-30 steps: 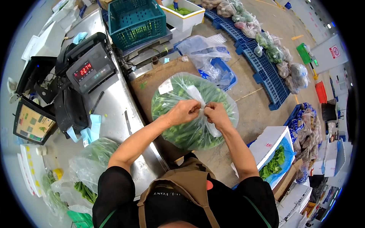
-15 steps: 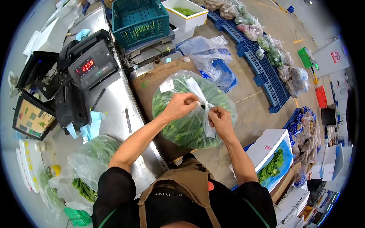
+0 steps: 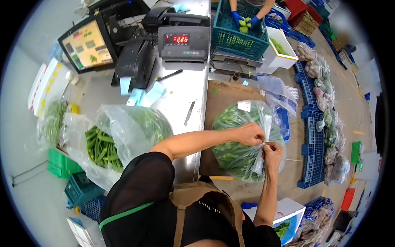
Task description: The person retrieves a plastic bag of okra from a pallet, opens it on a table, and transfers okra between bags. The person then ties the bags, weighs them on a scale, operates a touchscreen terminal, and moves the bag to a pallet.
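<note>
A large clear plastic bag (image 3: 234, 146) full of green vegetables, with a white label on it, rests on a brown board (image 3: 226, 91). My left hand (image 3: 250, 133) is closed on the gathered neck of the bag, its fingers pinched. Just to the right, my right hand (image 3: 272, 152) also pinches the twisted plastic, close to the left fingertips. White plastic ends stick out above and below the knot. A scale display (image 3: 183, 43) with red digits stands on the metal table (image 3: 181, 94).
Another person's blue-gloved hands (image 3: 246, 19) hold greens over a teal crate (image 3: 234, 41). Open bags of green pods (image 3: 103, 148) lie at left, near a monitor (image 3: 88, 43). Blue pallets (image 3: 313, 144) bear bagged produce at right. A knife (image 3: 189, 113) lies on the table.
The view has turned left, so the scene sits further right and the monitor shows more fully. Both hands stay on the bag neck, now closer together than half a second ago. Blue-gloved hands appear over the crate.
</note>
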Motion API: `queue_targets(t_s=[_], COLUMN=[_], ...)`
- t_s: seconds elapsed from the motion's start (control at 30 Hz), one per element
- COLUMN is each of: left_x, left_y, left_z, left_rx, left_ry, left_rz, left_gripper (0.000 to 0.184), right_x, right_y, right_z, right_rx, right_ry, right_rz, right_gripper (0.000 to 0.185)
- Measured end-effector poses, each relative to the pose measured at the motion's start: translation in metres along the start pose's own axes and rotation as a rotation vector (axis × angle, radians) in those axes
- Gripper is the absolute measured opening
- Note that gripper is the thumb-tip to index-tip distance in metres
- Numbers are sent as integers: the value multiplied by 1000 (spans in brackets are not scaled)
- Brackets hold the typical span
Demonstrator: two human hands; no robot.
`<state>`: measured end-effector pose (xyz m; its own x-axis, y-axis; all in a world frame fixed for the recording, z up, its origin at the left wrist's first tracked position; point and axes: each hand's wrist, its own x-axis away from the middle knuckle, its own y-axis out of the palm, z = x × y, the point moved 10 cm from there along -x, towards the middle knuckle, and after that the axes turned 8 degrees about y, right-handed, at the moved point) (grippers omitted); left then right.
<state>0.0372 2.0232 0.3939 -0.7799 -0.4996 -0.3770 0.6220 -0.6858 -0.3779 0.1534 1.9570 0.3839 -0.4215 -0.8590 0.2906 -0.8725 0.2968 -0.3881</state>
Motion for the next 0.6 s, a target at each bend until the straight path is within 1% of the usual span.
queue_targets(t_s=[0.03,0.07,0.13,0.23,0.33,0.43,0.53,0.6], left_x=[1,2,2,3,-2,2,13,14], left_y=[2,6,6,13,17,14,23,34], left_z=[-4,-3,8,25,19,8,-2,-6], left_rx=[2,-27,-97,-338,-381,-220,316,343], left_ry=[-20,9,63,230,128,-26,-50,-69], left_rz=[14,16,15,8,-40,-58,-39,-144], left_gripper=[9,8,9,9,10,15,18,20], right_x=[1,1,5,11,0,-5,-5,-7], right_y=[0,-1,4,9,3,-3,-6,-5], right_z=[3,4,-3,-10,-4,6,13,26], right_rx=[-21,-44,53,199,216,139,36,-60], right_ry=[18,35,13,-13,0,42,105,147], right_rz=[7,15,-22,-82,-98,-57,-15,-39], right_gripper=[12,11,10,9,8,10,10,9])
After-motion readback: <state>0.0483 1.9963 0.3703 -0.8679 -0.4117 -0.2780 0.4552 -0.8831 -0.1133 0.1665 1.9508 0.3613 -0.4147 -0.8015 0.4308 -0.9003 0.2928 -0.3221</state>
